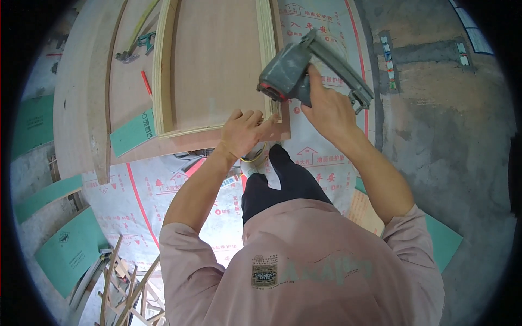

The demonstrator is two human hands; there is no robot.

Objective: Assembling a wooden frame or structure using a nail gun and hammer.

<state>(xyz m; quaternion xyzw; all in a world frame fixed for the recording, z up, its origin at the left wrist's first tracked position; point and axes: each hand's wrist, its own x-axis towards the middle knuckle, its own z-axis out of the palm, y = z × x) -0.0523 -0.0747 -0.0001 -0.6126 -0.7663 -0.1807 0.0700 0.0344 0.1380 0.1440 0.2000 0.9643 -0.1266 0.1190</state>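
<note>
My right hand (330,108) is wrapped around the handle of a grey nail gun (288,68), held above the right rail of a plywood frame (165,70). The gun's long magazine slants down to the right. At the near right corner of the frame, my left hand (242,132) has its fingers curled over the near strip, touching it. The frame lies on a flat wooden panel (201,65). The gun's nose points away from me and clears my left hand.
A hammer (126,56), a small teal tool (145,41) and a red pencil-like stick (146,82) lie left of the frame. A green board piece (133,133) touches its near left corner. A long curved board (100,108) lies farther left. Scrap wood strips (133,288) are piled lower left.
</note>
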